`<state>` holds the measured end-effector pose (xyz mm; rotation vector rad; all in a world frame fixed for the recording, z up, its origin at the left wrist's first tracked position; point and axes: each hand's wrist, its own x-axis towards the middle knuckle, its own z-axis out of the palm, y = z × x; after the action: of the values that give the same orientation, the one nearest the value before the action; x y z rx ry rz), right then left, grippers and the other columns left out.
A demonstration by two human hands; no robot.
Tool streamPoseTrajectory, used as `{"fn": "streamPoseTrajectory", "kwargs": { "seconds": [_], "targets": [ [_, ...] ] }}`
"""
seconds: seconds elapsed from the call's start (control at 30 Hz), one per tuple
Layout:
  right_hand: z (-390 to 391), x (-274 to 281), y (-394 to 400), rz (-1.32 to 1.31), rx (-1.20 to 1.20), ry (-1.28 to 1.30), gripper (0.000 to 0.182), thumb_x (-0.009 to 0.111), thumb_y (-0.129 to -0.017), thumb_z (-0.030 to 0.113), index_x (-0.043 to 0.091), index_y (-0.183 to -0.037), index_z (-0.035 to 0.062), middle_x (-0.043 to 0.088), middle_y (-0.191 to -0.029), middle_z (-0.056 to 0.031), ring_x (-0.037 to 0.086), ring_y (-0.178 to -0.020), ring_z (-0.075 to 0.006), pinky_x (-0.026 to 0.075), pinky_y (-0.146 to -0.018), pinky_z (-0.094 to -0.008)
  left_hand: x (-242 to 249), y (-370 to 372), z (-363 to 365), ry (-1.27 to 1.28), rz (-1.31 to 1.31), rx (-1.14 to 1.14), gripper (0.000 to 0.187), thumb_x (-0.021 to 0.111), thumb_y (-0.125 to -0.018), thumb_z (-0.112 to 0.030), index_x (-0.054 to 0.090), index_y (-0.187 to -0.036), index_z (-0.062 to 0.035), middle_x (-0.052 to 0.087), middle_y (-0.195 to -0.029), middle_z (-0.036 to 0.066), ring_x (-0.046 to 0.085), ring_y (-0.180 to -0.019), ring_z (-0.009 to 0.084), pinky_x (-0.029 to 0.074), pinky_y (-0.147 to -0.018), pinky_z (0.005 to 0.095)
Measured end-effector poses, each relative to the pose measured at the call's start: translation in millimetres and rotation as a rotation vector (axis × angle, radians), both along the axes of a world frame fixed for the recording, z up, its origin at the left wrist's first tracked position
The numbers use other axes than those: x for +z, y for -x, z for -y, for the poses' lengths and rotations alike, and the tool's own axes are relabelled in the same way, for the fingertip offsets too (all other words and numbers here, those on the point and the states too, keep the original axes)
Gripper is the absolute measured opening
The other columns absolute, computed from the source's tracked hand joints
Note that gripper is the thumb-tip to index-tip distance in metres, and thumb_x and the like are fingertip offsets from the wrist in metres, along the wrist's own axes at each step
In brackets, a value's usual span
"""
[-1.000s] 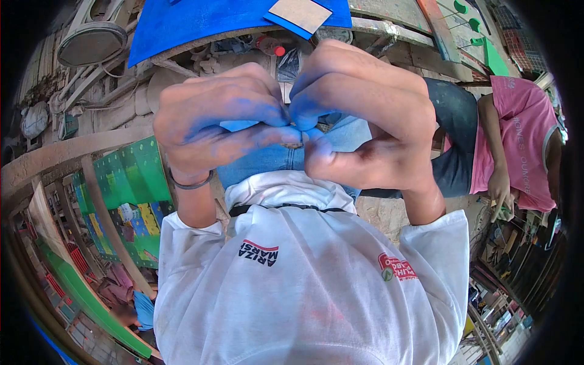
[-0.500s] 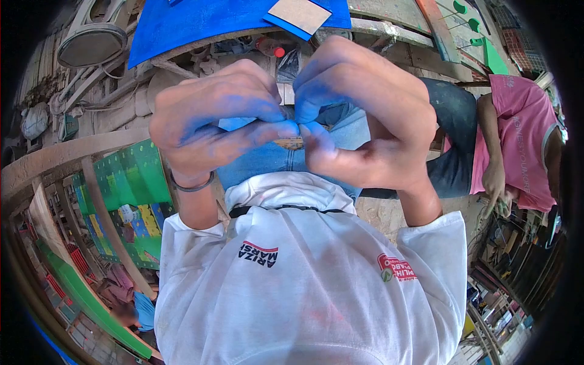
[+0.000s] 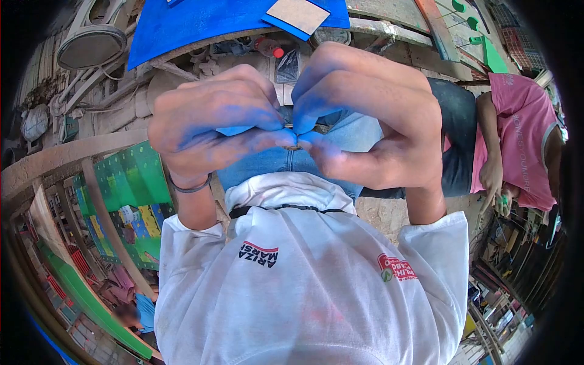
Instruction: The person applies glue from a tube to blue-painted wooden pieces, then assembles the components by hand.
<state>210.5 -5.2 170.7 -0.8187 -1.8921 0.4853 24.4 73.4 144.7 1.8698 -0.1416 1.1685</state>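
Note:
My left hand [image 3: 213, 118] and my right hand [image 3: 371, 115] meet fingertip to fingertip close under the camera, both stained with blue paint. Together they pinch a small blue piece [image 3: 238, 129] with a thin brown edge [image 3: 293, 146] showing between the thumbs. Most of that piece is hidden by my fingers. A dark band circles my left wrist [image 3: 191, 184]. Below the hands are my white shirt [image 3: 304, 286] and blue jeans [image 3: 274, 159].
A blue board [image 3: 201, 21] with a pale square sheet [image 3: 300, 13] lies at the top. A person in a pink shirt [image 3: 520, 140] sits at the right. Green painted panels [image 3: 131, 176] stand at the left, a grey round stool [image 3: 91, 42] at the upper left.
My fingers have shifted slightly around the small piece, the right hand curling a little lower. The person at the right moved a hand downward.

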Motion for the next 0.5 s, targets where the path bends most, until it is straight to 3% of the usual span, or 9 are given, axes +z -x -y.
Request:
{"fn": "streamPoseTrajectory", "kwargs": {
  "seconds": [0.17, 0.5],
  "targets": [
    [-0.6, 3.0, -5.0, 0.026, 0.102, 0.180, 0.020, 0.066, -0.059, 0.005, 0.059, -0.075, -0.0034, 0.058, -0.077, -0.0129, 0.058, -0.070, -0.0254, 0.047, -0.064, -0.0317, 1.0, 1.6, -1.7, -0.044, -0.068, -0.022, 0.025, 0.080, -0.059, 0.003, 0.064, -0.078, 0.0077, 0.060, -0.065, 0.014, 0.058, -0.060, 0.0273, 0.048, -0.054, 0.0336],
    [2.2, 2.6, -1.9, -0.027, 0.120, 0.234, 0.019, 0.071, -0.061, 0.002, 0.059, -0.075, -0.0032, 0.057, -0.076, -0.0112, 0.057, -0.070, -0.0227, 0.045, -0.062, -0.0301, 7.2, -0.6, 4.8, -0.153, -0.041, 0.070, 0.025, 0.079, -0.059, 0.001, 0.064, -0.078, 0.0082, 0.061, -0.070, 0.014, 0.058, -0.062, 0.0259, 0.046, -0.054, 0.0341]
  ]
}}
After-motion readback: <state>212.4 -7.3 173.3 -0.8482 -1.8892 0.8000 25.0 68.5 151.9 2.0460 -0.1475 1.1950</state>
